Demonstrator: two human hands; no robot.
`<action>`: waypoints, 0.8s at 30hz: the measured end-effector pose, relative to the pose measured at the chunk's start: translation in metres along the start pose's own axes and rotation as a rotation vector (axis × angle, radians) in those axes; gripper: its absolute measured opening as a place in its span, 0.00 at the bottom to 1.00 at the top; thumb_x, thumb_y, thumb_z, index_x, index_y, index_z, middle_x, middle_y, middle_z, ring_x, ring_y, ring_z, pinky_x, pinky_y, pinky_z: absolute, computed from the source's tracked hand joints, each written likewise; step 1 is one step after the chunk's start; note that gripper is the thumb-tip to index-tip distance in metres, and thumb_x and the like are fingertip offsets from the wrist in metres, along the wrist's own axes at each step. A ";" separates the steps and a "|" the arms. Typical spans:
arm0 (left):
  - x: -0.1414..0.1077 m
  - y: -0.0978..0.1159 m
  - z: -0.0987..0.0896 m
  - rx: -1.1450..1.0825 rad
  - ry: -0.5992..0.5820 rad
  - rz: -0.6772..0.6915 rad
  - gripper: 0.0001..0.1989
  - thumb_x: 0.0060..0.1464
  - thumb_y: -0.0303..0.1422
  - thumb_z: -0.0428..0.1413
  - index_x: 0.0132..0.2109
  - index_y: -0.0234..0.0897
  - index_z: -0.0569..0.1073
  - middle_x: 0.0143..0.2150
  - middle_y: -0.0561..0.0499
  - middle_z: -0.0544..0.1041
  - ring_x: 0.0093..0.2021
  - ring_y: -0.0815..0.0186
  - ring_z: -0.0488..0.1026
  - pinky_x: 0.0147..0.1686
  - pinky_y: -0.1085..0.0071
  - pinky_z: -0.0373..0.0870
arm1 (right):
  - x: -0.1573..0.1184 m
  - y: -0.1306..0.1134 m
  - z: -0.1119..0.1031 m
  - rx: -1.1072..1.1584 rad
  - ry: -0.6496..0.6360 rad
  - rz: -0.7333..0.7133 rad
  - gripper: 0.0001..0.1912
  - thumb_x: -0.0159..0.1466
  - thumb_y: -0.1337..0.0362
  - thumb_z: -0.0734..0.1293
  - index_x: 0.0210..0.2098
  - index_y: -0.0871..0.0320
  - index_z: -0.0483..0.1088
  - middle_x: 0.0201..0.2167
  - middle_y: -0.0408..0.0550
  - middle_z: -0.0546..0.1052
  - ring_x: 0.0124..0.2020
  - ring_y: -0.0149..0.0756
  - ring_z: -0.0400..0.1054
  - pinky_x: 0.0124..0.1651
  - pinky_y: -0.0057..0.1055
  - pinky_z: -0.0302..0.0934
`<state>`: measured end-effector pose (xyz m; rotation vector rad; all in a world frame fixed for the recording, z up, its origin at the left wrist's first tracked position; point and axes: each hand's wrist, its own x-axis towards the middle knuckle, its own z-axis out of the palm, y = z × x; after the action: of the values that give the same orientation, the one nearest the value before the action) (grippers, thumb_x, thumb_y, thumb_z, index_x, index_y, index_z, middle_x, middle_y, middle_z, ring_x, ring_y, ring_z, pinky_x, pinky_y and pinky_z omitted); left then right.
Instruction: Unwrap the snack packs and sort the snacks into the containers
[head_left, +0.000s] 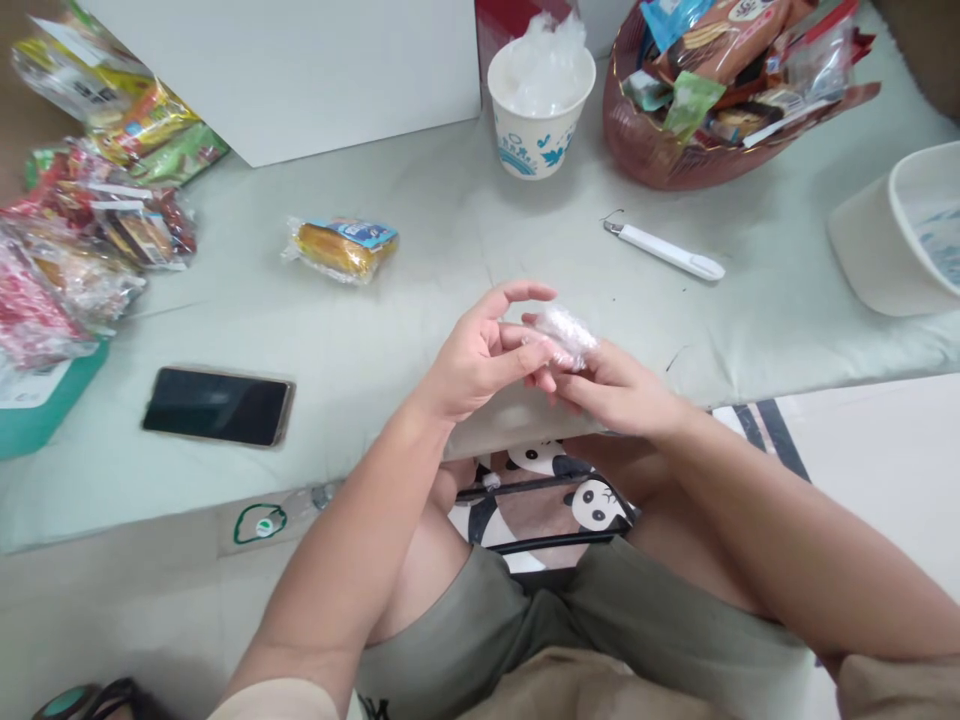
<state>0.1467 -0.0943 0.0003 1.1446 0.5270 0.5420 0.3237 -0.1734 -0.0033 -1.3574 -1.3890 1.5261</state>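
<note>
Clear film (568, 335), seemingly fully bunched but not yet released, is pinched by the left hand (484, 358) and right hand (624, 390) above the near edge of the tabletop (435, 215); similar film (550, 68) fills the paper cup (536, 145); the packaged roll (341, 248) appears unopened.

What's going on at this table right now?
A person is handling a small crumpled piece of clear plastic in front of them, with the left hand and right hand close together around it. Ahead, a paper cup holds more crumpled plastic. A white cutter, a wrapped snack and a phone lie on the table, untouched.
</note>
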 end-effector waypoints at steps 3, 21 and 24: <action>0.001 -0.003 0.001 0.072 -0.031 0.068 0.18 0.55 0.37 0.65 0.51 0.41 0.72 0.55 0.45 0.83 0.25 0.74 0.77 0.27 0.74 0.74 | 0.004 0.003 0.003 0.047 0.053 0.057 0.13 0.66 0.58 0.63 0.28 0.58 0.71 0.19 0.40 0.67 0.20 0.26 0.59 0.24 0.26 0.54; 0.003 -0.006 -0.018 0.692 0.003 0.211 0.17 0.58 0.39 0.63 0.51 0.36 0.84 0.38 0.47 0.84 0.33 0.69 0.76 0.34 0.73 0.71 | 0.004 0.004 -0.011 0.643 -0.262 0.269 0.14 0.66 0.52 0.61 0.35 0.56 0.65 0.17 0.32 0.53 0.16 0.23 0.38 0.20 0.25 0.35; 0.000 0.001 -0.027 0.576 0.181 0.081 0.22 0.56 0.45 0.65 0.52 0.36 0.83 0.35 0.48 0.83 0.32 0.67 0.78 0.34 0.72 0.73 | 0.003 0.004 -0.014 0.453 0.103 0.180 0.14 0.68 0.54 0.62 0.44 0.57 0.70 0.18 0.33 0.55 0.17 0.25 0.43 0.21 0.25 0.40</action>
<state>0.1293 -0.0758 -0.0077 1.6787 0.8284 0.5846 0.3374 -0.1674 -0.0062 -1.2738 -0.8067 1.7301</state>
